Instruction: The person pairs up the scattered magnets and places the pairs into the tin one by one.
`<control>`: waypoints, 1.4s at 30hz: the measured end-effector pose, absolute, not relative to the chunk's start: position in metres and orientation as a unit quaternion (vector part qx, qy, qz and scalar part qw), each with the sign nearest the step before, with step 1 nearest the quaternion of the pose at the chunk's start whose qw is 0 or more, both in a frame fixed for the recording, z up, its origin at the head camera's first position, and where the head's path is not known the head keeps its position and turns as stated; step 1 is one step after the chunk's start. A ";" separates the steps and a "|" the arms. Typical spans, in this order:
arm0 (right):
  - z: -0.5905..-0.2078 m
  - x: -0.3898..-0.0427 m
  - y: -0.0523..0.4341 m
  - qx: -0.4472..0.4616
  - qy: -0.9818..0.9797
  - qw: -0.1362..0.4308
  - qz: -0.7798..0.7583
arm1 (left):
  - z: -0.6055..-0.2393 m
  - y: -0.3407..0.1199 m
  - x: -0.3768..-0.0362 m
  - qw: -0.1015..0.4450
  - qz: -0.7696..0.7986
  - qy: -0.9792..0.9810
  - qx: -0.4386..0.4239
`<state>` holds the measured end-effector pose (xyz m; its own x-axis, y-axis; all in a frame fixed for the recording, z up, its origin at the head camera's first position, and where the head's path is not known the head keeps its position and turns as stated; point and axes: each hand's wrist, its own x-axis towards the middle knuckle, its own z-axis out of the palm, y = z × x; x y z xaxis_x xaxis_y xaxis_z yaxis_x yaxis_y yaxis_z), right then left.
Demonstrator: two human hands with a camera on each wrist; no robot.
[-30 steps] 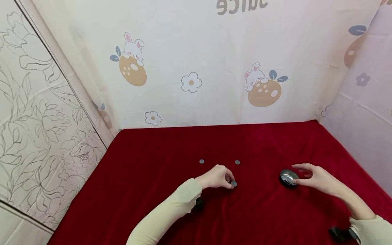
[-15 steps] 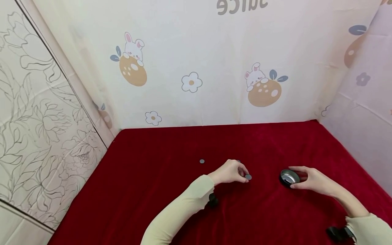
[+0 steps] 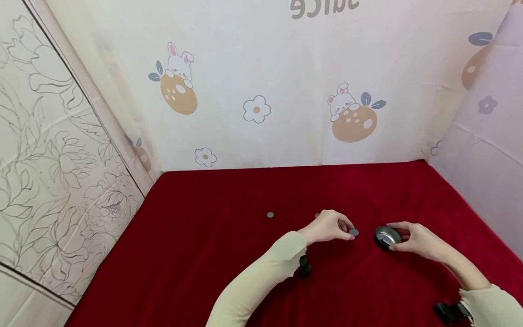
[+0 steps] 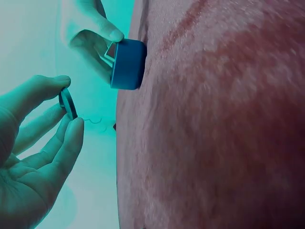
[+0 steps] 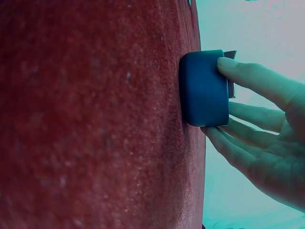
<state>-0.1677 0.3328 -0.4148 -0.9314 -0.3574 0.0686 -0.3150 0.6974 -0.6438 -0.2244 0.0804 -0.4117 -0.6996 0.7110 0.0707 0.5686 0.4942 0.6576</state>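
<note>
A: Where's the coin (image 3: 353,232) right now?

B: Pinched on edge between thumb and fingertip of the left hand (image 3: 328,227), held just above the red worktop (image 3: 212,254), a little short of the small metal dish (image 3: 386,236). The wrist view shows it upright in that pinch, clear of the cloth.

A: And the dish?

B: It sits on the worktop, with the right hand (image 3: 421,240) gripping its rim, thumb on one side and fingers curled round the other.

A: How would you do this bit well?

B: I'd judge the coin is meant for the dish. Carry it level until it is over the opening, lower it close, and only then loosen the pinch, so it doesn't bounce off the rim. The right hand should hold the dish flat.

A: Anything else about?

B: Two more coins (image 3: 270,215) lie further back on the cloth, one partly hidden behind the left hand.
</note>
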 end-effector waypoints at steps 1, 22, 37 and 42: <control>-0.415 -0.168 0.333 -0.182 0.921 0.033 -0.342 | -0.411 0.083 -0.224 0.106 0.338 0.858 0.372; -0.417 -0.170 0.335 -0.183 0.916 0.035 -0.355 | -0.429 0.126 -0.226 0.135 0.431 0.839 0.303; -0.415 -0.171 0.334 -0.174 0.916 0.056 -0.357 | -0.434 0.150 -0.225 0.154 0.478 0.824 0.263; -0.415 -0.171 0.335 -0.177 0.918 0.054 -0.351 | -0.435 0.157 -0.224 0.156 0.488 0.824 0.241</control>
